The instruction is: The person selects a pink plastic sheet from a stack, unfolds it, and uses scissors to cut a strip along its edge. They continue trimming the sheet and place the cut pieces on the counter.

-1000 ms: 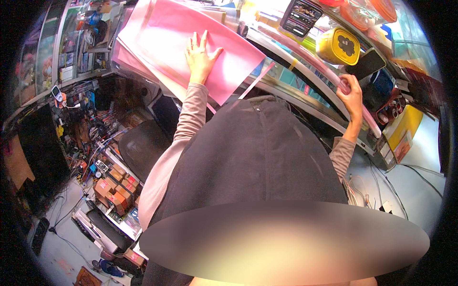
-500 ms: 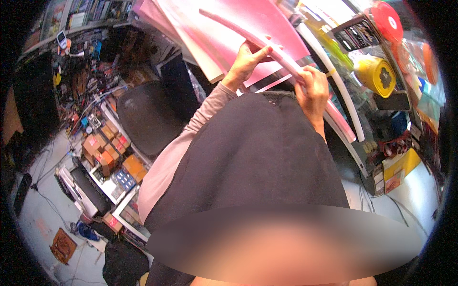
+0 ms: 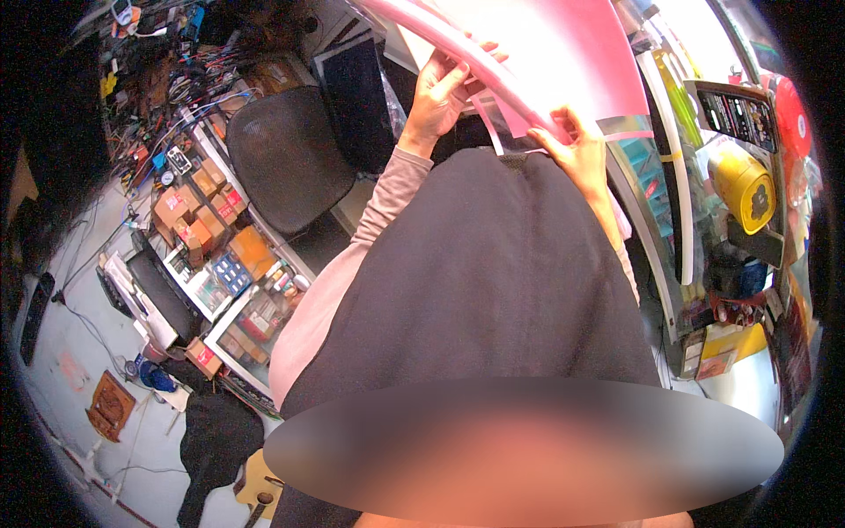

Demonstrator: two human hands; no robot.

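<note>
A long, thin roll of pink sheet [image 3: 480,62] slants from the top edge down toward my body. My left hand [image 3: 440,99] holds it along its middle, thumb on the near side and fingertips showing past the far side. Lower down, my right hand [image 3: 576,145] grips the roll with thumb and fingers. Beyond both hands lies a broad, flat pink sheet [image 3: 590,53], very bright where light falls on it. A narrow pale strip [image 3: 489,125] shows between the hands. The roll's far end runs out of the picture.
A glass-topped counter on the right carries a long white strip [image 3: 679,202], a yellow container [image 3: 744,187], a dark phone-like panel [image 3: 738,114] and a red round lid [image 3: 792,116]. To the left are a black office chair [image 3: 286,158], small cardboard boxes [image 3: 202,207] and a guitar [image 3: 260,488].
The view has shifted, so the counter things sit farther right. The roll's upper end has left the picture, and my right hand's fingers are now spread more along the roll.
</note>
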